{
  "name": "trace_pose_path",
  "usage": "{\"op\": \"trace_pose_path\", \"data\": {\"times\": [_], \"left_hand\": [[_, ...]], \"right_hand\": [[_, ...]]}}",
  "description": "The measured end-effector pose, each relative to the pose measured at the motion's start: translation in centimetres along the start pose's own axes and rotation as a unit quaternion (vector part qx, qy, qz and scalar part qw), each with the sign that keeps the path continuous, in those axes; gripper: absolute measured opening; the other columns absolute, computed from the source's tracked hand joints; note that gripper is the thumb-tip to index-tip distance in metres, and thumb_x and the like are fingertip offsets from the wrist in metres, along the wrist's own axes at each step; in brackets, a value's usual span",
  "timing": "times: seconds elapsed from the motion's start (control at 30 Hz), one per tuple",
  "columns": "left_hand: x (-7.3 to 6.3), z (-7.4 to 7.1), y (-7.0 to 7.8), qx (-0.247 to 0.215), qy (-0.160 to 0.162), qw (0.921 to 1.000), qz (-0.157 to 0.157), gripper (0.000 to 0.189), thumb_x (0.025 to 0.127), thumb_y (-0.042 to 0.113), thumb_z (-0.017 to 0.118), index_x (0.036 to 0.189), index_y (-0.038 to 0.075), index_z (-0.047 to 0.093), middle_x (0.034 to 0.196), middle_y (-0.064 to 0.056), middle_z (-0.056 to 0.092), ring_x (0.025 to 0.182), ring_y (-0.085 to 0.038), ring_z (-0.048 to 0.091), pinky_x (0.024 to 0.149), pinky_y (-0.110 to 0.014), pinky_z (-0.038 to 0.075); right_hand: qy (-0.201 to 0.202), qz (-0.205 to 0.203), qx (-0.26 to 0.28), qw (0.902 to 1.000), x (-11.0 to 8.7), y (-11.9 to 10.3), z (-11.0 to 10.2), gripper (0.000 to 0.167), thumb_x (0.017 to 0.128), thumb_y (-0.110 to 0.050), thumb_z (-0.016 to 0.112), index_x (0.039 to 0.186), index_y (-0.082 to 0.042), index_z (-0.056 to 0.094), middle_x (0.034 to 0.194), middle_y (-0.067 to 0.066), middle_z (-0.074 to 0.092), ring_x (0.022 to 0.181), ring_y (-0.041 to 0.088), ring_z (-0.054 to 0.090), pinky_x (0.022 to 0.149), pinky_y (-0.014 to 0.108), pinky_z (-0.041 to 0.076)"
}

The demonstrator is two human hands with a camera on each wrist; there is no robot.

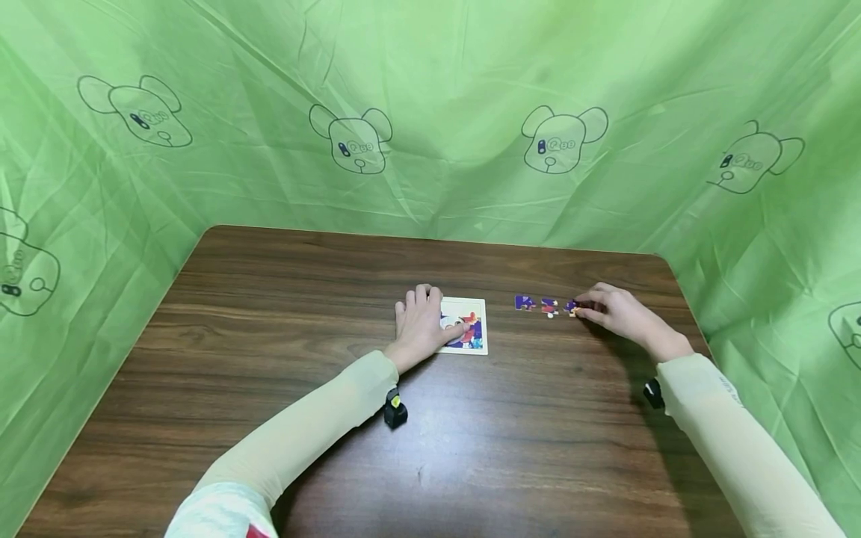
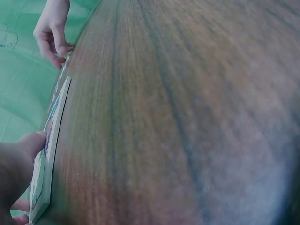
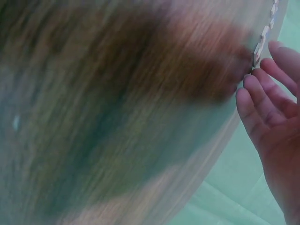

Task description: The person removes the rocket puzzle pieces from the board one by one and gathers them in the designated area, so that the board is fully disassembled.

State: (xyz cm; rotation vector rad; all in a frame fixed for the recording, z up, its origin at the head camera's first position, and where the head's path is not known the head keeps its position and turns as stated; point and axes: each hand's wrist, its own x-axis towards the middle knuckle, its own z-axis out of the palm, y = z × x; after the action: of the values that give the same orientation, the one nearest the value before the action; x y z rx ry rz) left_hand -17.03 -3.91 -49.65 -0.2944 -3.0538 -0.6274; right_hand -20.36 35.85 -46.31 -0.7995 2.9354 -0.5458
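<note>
Pcs [image 1: 548, 305] by R hand [image 1: 622, 317], gap to board [image 1: 471, 305]

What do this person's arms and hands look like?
The left hand and right hand are ungloved. The left sleeve and right sleeve are long, pale cream. The left one carries a black device with a yellow mark; the right one, another black device and faint lettering. Whitish fabric with red borders the left one.

Could not see the left side of the puzzle tray [image 1: 483, 321] under the left hand [image 1: 420, 323], nor, toward the right edge of the tabletop [image 1: 504, 433], all of the puzzle piece [image 1: 571, 308] at the right hand [image 1: 622, 314]. Found its near edge cut off.
</note>
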Motion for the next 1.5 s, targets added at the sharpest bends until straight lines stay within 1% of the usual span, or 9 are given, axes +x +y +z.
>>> {"op": "trace_pose_path", "data": {"times": [0.2,0.3,0.4,0.63,0.87,1.1,1.27,1.4,1.5], "left_hand": [[0.0,-0.1,0.1,-0.003,-0.001,1.0,-0.004,0.074,0.08,0.071,0.077,0.115,0.011,0.055,0.14,-0.014,0.048,0.116,-0.031,0.045,0.083,-0.041,0.035],[0.0,-0.2,0.1,-0.001,-0.003,1.0,-0.005,0.074,0.08,0.072,0.076,0.115,0.011,0.054,0.14,-0.014,0.048,0.114,-0.03,0.045,0.083,-0.041,0.035],[0.0,-0.2,0.1,-0.002,-0.002,1.0,-0.007,0.074,0.08,0.072,0.076,0.116,0.01,0.054,0.14,-0.014,0.048,0.114,-0.03,0.045,0.082,-0.041,0.035],[-0.1,0.0,0.0,-0.008,-0.002,0.9999,-0.007,0.081,0.08,0.072,0.077,0.127,0.01,0.055,0.142,-0.014,0.047,0.117,-0.032,0.044,0.087,-0.043,0.036],[0.0,0.1,-0.2,-0.008,-0.004,0.9999,-0.007,0.085,0.081,0.072,0.076,0.135,0.01,0.055,0.144,-0.014,0.045,0.119,-0.032,0.045,0.089,-0.044,0.037],[0.0,0.2,-0.2,-0.009,-0.003,0.9999,-0.008,0.085,0.081,0.073,0.074,0.136,0.01,0.055,0.144,-0.014,0.045,0.121,-0.032,0.044,0.089,-0.044,0.037],[0.1,0.2,-0.4,-0.01,-0.004,0.9999,-0.003,0.087,0.083,0.074,0.071,0.14,0.01,0.055,0.145,-0.014,0.046,0.121,-0.032,0.045,0.09,-0.044,0.038],[0.0,-0.2,-1.1,-0.043,-0.02,0.9987,0.015,0.093,0.083,0.07,0.074,0.147,0.006,0.05,0.147,-0.017,0.045,0.124,-0.034,0.045,0.094,-0.046,0.038],[-0.2,-0.9,-2.0,-0.099,-0.037,0.9939,0.03,0.097,0.083,0.061,0.08,0.152,0.003,0.045,0.148,-0.021,0.045,0.129,-0.036,0.045,0.103,-0.05,0.038]], "right_hand": [[0.024,0.003,0.008,0.9997,0.7,-1.3,-0.1,0.028,0.101,-0.011,0.068,0.125,0.003,0.07,0.106,0.012,0.068,0.09,0.025,0.065,0.078,0.047,0.054],[0.038,-0.016,0.012,0.9991,1.6,-2.9,0.1,0.025,0.101,-0.011,0.068,0.123,0.002,0.07,0.11,0.014,0.069,0.095,0.029,0.067,0.083,0.05,0.055],[0.041,-0.049,0.017,0.9978,2.6,-4.9,0.5,0.023,0.1,-0.009,0.07,0.12,0.001,0.072,0.111,0.013,0.07,0.099,0.031,0.068,0.088,0.051,0.056],[0.0,-0.101,0.031,0.9944,4.9,-9.8,2.3,0.022,0.1,-0.011,0.07,0.119,-0.001,0.074,0.111,0.011,0.07,0.101,0.028,0.07,0.093,0.047,0.057],[-0.026,-0.137,0.032,0.9898,6.4,-13.0,4.2,0.026,0.099,-0.016,0.072,0.121,-0.002,0.073,0.113,0.009,0.069,0.1,0.023,0.07,0.093,0.041,0.057],[-0.05,-0.145,0.049,0.987,7.2,-14.0,5.6,0.029,0.1,-0.018,0.072,0.126,-0.003,0.071,0.112,0.008,0.065,0.092,0.019,0.064,0.087,0.039,0.056],[-0.047,-0.151,0.05,0.9861,7.2,-14.0,6.0,0.029,0.099,-0.018,0.073,0.125,-0.005,0.072,0.111,0.006,0.063,0.086,0.015,0.06,0.082,0.036,0.055],[-0.047,-0.144,0.053,0.987,7.2,-13.9,6.2,0.029,0.099,-0.019,0.073,0.125,-0.006,0.071,0.112,0.005,0.063,0.085,0.013,0.059,0.081,0.035,0.054],[-0.053,-0.139,0.053,0.9875,7.3,-13.9,6.2,0.029,0.101,-0.02,0.071,0.126,-0.006,0.071,0.113,0.005,0.063,0.086,0.014,0.059,0.082,0.035,0.054]]}}
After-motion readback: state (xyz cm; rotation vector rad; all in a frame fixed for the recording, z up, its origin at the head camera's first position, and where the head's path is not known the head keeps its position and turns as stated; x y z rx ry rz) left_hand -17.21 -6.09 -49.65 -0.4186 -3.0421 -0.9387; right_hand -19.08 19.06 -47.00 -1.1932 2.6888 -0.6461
